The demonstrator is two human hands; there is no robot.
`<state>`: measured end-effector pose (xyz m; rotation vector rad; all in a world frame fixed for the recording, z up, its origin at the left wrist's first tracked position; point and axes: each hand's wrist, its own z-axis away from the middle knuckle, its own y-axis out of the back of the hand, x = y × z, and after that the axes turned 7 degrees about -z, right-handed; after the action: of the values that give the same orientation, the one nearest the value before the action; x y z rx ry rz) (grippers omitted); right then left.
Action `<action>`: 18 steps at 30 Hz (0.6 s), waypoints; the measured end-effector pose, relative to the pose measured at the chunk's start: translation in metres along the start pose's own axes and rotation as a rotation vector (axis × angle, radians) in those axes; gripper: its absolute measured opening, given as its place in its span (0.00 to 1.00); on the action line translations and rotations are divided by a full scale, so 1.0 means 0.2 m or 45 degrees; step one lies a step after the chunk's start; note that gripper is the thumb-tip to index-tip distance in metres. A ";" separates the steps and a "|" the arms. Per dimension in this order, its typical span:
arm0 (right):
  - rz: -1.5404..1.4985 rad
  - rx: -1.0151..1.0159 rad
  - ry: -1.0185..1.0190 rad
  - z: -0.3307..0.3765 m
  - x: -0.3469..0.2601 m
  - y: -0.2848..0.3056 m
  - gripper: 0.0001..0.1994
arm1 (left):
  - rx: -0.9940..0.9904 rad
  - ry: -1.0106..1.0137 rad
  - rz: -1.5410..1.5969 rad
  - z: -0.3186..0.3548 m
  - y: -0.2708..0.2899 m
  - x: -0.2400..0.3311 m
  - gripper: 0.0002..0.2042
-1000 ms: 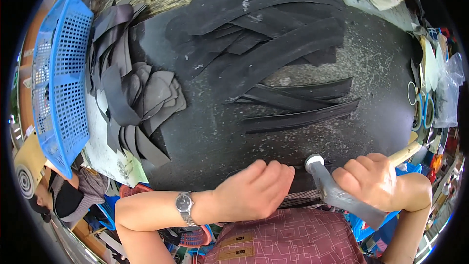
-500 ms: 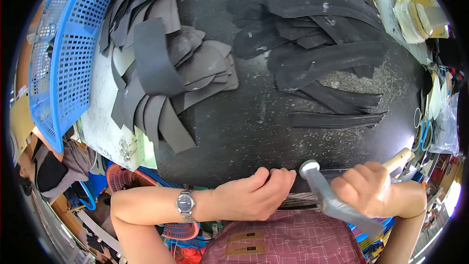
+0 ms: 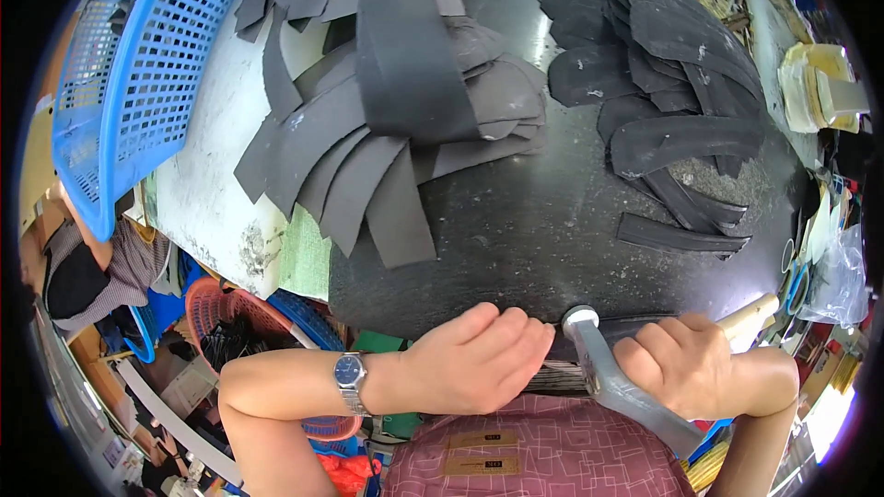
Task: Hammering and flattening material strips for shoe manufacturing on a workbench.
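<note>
My right hand [image 3: 692, 370] grips a hammer [image 3: 615, 385] with a grey metal head and a pale wooden handle, its round face up at the near edge of the black work slab [image 3: 552, 230]. My left hand [image 3: 471, 359], with a wristwatch [image 3: 349, 379] on the wrist, rests with curled fingers on a dark strip [image 3: 635, 325] lying along that edge, just left of the hammer head. A heap of grey-black cut strips [image 3: 396, 120] lies at the slab's far left, and more black curved pieces [image 3: 663, 64] at the far right.
A blue perforated plastic basket [image 3: 129, 74] stands at the far left on a white board [image 3: 212, 202]. A red basket [image 3: 230, 322] sits below the table edge. Yellowish containers [image 3: 820, 83] and rings of tape [image 3: 796, 276] are at the right.
The view has swung left and closer to the slab, so the strip heap now sits at the centre. Both hands stay at the near edge, with the hammer head close to my left fingers.
</note>
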<state>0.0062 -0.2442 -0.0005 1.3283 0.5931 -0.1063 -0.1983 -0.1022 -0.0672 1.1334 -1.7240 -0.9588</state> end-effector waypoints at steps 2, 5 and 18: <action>-0.048 0.060 -0.025 -0.02 0.01 0.00 0.13 | 0.037 0.096 0.097 0.02 0.00 0.01 0.15; 0.025 0.034 0.037 -0.07 -0.03 0.01 0.12 | 0.096 0.019 -0.123 0.06 -0.01 0.04 0.14; 0.050 0.013 0.063 -0.13 -0.04 0.00 0.13 | 0.320 0.411 -0.250 0.14 -0.07 0.16 0.10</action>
<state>-0.0092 -0.2222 -0.0002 1.3551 0.6085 -0.0444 -0.2285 -0.1322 -0.0819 1.5527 -1.5170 -0.6386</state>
